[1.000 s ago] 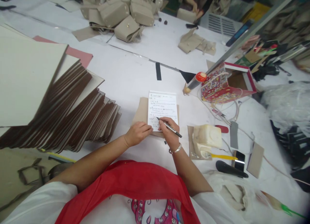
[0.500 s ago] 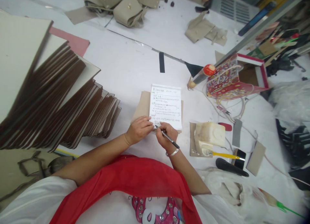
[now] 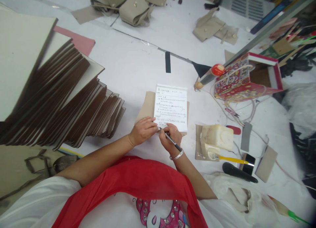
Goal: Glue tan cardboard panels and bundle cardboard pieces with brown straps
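- Notepad (image 3: 171,104): white, dark handwriting
- Pen (image 3: 174,143): black and silver
- Apron (image 3: 143,177): plain red
- Carrier bag (image 3: 232,79): red, multicoloured print
- Brush handle (image 3: 233,160): yellow
- Stacked boards (image 3: 24,57): cream faces, dark-brown edges
- Sheet (image 3: 77,40): pink

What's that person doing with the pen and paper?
The person's right grip holds a pen, its tip low on a pad mostly covered in handwriting. The left grip rests at the pad's lower left corner. The pad lies on a beige piece. A big stack of boards is off to the left, and a yellow brush is on the right.
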{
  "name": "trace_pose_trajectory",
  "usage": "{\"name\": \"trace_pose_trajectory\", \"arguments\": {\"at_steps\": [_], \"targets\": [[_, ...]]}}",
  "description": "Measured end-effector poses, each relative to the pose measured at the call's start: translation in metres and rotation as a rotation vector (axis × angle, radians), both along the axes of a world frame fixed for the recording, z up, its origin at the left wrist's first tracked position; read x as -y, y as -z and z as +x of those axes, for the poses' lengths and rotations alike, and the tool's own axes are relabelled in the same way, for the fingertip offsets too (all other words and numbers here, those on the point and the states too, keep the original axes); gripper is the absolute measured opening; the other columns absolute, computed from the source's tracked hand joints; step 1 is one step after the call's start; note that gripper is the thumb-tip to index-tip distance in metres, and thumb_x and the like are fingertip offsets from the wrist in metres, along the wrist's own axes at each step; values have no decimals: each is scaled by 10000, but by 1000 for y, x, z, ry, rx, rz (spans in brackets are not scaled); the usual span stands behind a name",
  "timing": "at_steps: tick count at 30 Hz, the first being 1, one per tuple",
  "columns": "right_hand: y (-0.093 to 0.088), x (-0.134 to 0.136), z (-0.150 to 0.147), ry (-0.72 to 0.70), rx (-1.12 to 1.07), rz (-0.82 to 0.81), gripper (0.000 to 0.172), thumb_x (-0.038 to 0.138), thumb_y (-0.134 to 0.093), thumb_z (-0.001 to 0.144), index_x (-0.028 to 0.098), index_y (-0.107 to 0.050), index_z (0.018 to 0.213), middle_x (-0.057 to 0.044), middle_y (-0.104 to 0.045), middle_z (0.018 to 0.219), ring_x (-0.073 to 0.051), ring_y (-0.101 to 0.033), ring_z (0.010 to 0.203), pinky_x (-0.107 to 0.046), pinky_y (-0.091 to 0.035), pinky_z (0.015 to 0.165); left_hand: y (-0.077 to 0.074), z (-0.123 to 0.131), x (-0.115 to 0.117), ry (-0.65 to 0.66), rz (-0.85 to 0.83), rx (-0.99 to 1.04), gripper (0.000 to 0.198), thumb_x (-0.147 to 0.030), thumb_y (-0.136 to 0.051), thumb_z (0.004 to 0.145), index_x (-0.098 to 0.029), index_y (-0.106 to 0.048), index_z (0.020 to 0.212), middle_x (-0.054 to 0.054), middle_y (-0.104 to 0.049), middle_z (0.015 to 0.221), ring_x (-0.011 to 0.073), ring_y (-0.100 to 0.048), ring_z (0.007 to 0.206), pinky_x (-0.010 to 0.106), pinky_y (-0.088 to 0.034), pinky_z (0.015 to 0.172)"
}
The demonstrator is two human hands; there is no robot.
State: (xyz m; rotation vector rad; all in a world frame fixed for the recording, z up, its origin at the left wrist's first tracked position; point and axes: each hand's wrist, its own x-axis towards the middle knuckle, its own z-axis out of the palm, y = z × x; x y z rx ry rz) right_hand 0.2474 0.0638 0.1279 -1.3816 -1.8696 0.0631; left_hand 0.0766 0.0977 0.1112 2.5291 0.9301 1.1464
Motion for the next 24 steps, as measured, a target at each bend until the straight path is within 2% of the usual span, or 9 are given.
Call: {"name": "trace_pose_trajectory", "arguments": {"at_steps": [5,12,24], "targets": [[-1,0,0,33,-13,-41,78,166,-541,765,215,-481,758,-6,-576,692,-199,-631,833,-335,-528,686,-1,0,0,-8,21,1,90,-199,-592,817,-192,-647,888,25,-694,909,190,-595,1045,379,-465,946],[-4,0,2,-40,-10,-20,100,144,-536,753,215,-466,747,6,-549,639,-209,-628,836,-349,-533,699,-1,0,-1,-5,30,14,82,-196,-609,803,-191,-648,876,23,-696,896,189,-597,1041,375,-469,941],[-2,0,1,-33,-19,-1,118,133,-549,742,219,-469,748,20,-534,603,-199,-627,784,-355,-538,713,1,-1,0,-6,6,1,95,-218,-585,823,-202,-656,885,25,-696,910,188,-592,1055,381,-468,946]]}}
